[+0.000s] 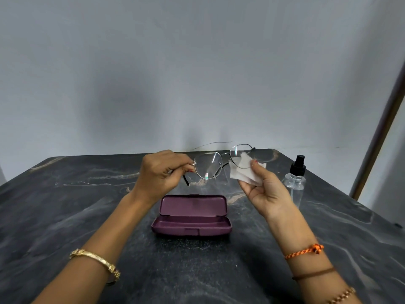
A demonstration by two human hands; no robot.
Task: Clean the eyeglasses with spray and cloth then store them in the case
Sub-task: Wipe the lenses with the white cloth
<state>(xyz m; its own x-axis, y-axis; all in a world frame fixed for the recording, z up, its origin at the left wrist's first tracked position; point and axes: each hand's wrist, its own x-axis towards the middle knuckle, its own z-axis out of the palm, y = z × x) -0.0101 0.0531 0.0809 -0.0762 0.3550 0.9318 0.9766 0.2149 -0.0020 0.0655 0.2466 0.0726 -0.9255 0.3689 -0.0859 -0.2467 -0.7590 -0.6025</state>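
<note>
Thin metal-framed eyeglasses (210, 165) are held up above the table, lenses facing me. My left hand (162, 172) pinches the frame at its left hinge, with the folded temple tip poking out below the fingers. My right hand (266, 189) grips a folded white cloth (245, 172) between thumb and fingers, pressed against the right lens. A purple hard case (192, 216) lies open on the table below the glasses, with nothing inside. A clear spray bottle (294, 183) with a black nozzle stands upright to the right, just behind my right hand.
The dark marbled table (65, 205) runs to a back edge against a plain grey wall. A wooden door frame (381, 132) rises at the far right. Bracelets circle both wrists.
</note>
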